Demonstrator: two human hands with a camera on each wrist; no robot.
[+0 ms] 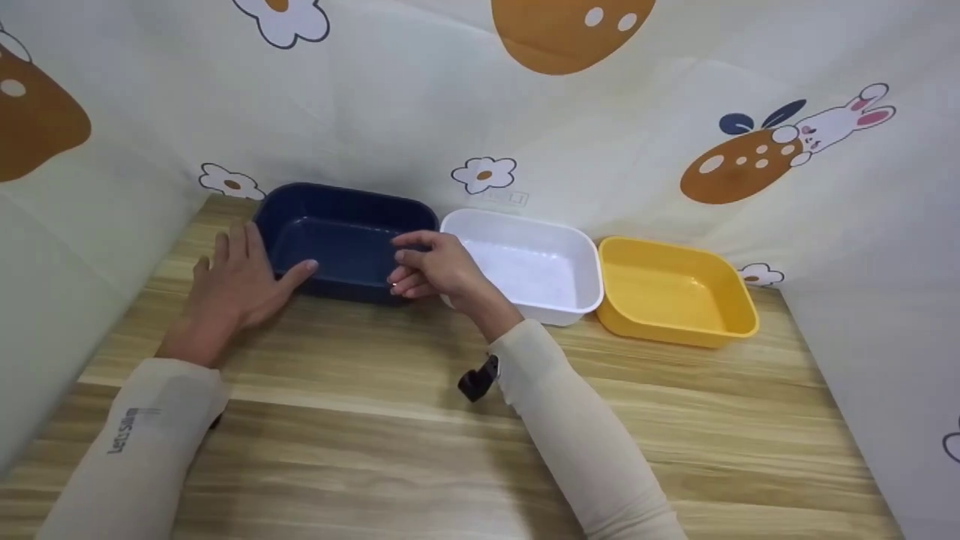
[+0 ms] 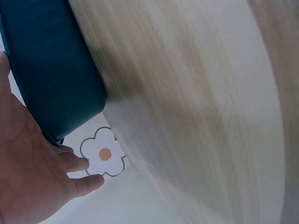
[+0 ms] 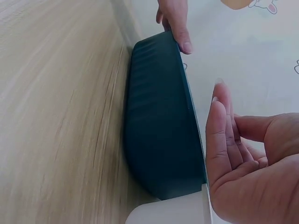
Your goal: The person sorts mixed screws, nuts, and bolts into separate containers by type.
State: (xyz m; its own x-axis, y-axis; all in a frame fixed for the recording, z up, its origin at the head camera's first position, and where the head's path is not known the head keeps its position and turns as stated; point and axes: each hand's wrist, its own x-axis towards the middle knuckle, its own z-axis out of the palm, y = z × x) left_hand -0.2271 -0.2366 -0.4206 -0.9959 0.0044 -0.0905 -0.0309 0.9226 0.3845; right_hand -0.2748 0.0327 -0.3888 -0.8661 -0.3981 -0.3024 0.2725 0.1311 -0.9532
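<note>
A dark blue plastic bin (image 1: 337,247) stands at the left of a row against the back wall. My left hand (image 1: 241,281) rests at its left front corner, thumb over the front rim and straight fingers along the left end. In the left wrist view, spread fingers (image 2: 84,184) reach past the bin's rim. My right hand (image 1: 439,266) hovers over the bin's right end, fingers loosely bent, nothing held. From the right wrist view, that hand (image 3: 252,154) shows beside the long rim, near the white bin (image 3: 177,210).
Right of the blue bin sit a white bin (image 1: 525,274) and a yellow bin (image 1: 675,292), side by side. All stand on a wood-grain table (image 1: 360,435). A pale printed cloth (image 1: 600,142) hangs behind and on both sides. A black strap (image 1: 478,377) hangs at my right wrist.
</note>
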